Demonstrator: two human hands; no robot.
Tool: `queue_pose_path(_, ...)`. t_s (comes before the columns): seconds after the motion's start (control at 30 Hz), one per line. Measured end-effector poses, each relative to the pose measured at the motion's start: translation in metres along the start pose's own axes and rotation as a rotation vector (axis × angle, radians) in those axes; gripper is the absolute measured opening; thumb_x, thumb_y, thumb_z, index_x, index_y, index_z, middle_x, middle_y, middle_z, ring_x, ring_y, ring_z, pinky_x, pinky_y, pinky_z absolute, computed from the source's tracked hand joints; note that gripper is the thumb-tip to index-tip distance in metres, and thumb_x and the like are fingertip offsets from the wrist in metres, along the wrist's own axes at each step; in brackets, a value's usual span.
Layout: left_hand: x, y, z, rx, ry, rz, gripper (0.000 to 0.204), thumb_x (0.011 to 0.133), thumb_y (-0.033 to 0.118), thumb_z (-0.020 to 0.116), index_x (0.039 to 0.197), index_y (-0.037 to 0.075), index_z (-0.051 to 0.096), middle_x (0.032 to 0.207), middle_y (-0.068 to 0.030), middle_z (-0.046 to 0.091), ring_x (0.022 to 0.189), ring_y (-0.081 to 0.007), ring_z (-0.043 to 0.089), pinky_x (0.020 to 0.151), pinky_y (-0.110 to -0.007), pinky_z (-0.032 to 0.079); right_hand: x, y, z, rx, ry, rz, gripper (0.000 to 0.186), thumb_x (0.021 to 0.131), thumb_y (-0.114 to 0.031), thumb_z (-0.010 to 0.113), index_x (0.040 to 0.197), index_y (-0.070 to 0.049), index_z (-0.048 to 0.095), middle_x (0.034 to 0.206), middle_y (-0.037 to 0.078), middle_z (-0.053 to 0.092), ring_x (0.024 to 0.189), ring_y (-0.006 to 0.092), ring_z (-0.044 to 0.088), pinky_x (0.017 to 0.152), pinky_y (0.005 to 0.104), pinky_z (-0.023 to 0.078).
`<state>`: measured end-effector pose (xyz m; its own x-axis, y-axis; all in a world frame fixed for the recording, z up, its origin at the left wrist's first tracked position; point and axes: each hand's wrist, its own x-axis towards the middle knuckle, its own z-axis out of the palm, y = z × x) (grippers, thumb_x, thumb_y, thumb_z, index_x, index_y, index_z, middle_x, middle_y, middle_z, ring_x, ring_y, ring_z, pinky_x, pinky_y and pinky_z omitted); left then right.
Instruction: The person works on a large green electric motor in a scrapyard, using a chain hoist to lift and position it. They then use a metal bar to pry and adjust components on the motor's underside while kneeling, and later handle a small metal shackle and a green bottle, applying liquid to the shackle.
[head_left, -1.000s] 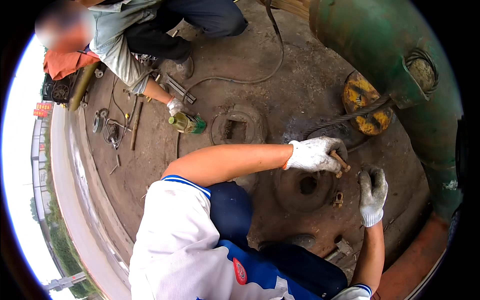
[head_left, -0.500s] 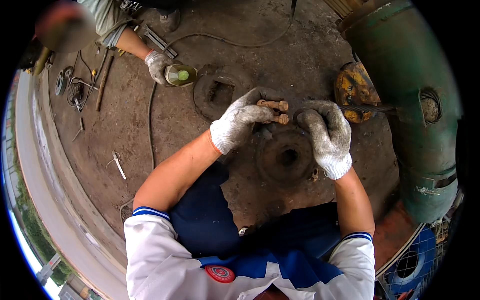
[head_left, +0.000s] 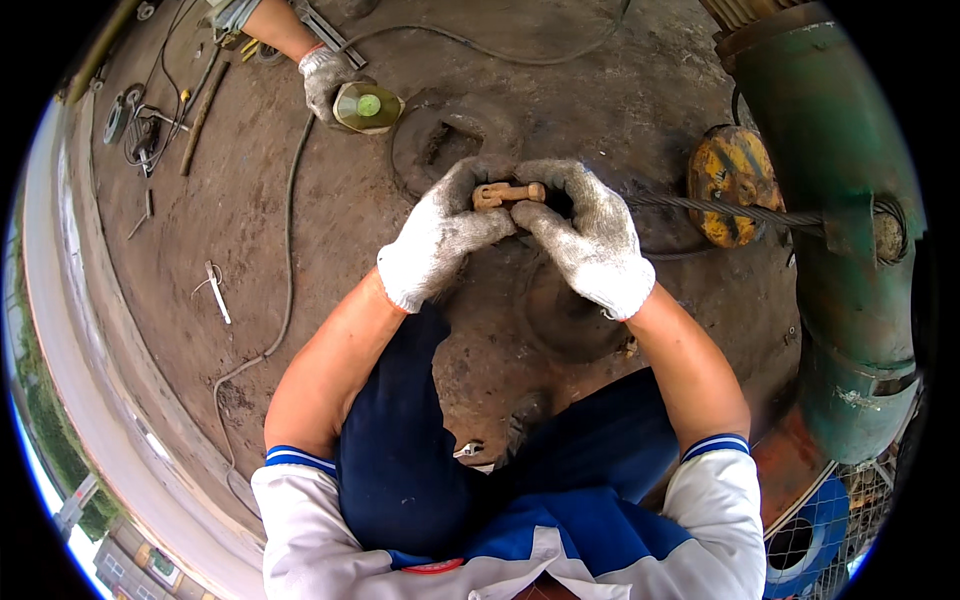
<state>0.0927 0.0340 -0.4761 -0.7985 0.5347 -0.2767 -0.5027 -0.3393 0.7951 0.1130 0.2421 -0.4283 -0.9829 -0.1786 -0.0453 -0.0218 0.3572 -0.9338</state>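
Observation:
My left hand [head_left: 440,235], in a dirty white knit glove, is closed around a rusty bolt-like metal piece [head_left: 508,195]. The gloved right hand [head_left: 585,235] meets it from the other side, its thumb and fingers pinching the end with the head. Both hands are close together above the ground in front of my knees, and the gloves hide part of the piece. A twisted steel wire rope [head_left: 730,212] runs from beside my right glove to a green metal pipe [head_left: 835,150]. Whether that glove touches the rope is hidden.
Another person's gloved hand [head_left: 325,85] holds a greenish container [head_left: 368,107] at upper left. Round, dirt-covered discs [head_left: 410,150] lie beyond and below my hands. A worn yellow block [head_left: 735,185] stands near the pipe. A cable [head_left: 290,240], rod [head_left: 205,118] and white-handled tool [head_left: 218,292] lie leftward.
My hands have come together, and the right one now grips the rusty piece too. Two bolt ends showed from my left hand before; now one lies crosswise between the gloves. My view has shifted.

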Motion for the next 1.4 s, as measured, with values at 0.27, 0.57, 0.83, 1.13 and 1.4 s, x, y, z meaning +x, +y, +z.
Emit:
queue_pose_path(0.27, -0.003, 0.008, -0.035, -0.119, 0.417, -0.021, 0.046, 0.097, 0.013, 0.07, 0.136, -0.007, 0.054, 0.119, -0.0171, 0.069, 0.099, -0.0223, 0.069, 0.084, -0.038, 0.061, 0.016, 0.04, 0.009, 0.076, 0.045, 0.209, 0.044, 0.095, -0.015, 0.074, 0.133, 0.002, 0.061, 0.116, 0.017, 0.072, 0.106, 0.0228, 0.07, 0.094, 0.0367, 0.056)
queue_pose_path(0.57, -0.062, -0.07, -0.178, -0.491, 0.959, 0.185, 0.029, 0.101, 0.019, 0.064, 0.124, 0.003, 0.062, 0.117, -0.0161, 0.068, 0.097, -0.0284, 0.068, 0.084, -0.041, 0.061, 0.082, 0.064, 0.139, -0.406, -0.153, 0.001, 0.078, 0.088, -0.032, 0.078, 0.151, -0.001, 0.045, 0.146, 0.026, 0.054, 0.135, 0.0399, 0.053, 0.114, 0.0462, 0.044)
queue_pose_path(0.83, -0.059, -0.004, -0.209, -0.359, 0.889, 0.467, 0.044, 0.094, 0.002, 0.068, 0.136, -0.004, 0.055, 0.127, -0.02, 0.063, 0.11, -0.0314, 0.068, 0.097, -0.046, 0.061, 0.214, 0.079, 0.309, -0.436, 0.168, -0.074, 0.094, 0.081, -0.027, 0.087, 0.155, -0.001, 0.035, 0.147, 0.027, 0.05, 0.137, 0.0425, 0.051, 0.113, 0.0487, 0.046)
queue_pose_path(1.13, -0.084, 0.026, -0.23, -0.006, 0.901, 0.439, 0.061, 0.092, -0.009, 0.066, 0.149, -0.007, 0.045, 0.148, -0.0233, 0.053, 0.13, -0.0368, 0.06, 0.106, -0.05, 0.058, 0.261, 0.059, 0.303, -0.15, 0.203, -0.147, 0.087, 0.075, -0.027, 0.089, 0.147, -0.003, 0.048, 0.128, 0.022, 0.069, 0.116, 0.0365, 0.07, 0.102, 0.0429, 0.056)
queue_pose_path(1.4, -0.064, -0.009, -0.219, 0.178, 0.749, 0.315, 0.054, 0.09, -0.014, 0.064, 0.142, -0.002, 0.055, 0.143, -0.0181, 0.059, 0.128, -0.0275, 0.062, 0.105, -0.039, 0.057, 0.158, 0.008, 0.159, -0.255, -0.501, 0.022, 0.09, 0.074, -0.023, 0.089, 0.149, 0.003, 0.048, 0.135, 0.022, 0.065, 0.123, 0.0305, 0.066, 0.104, 0.0409, 0.052)
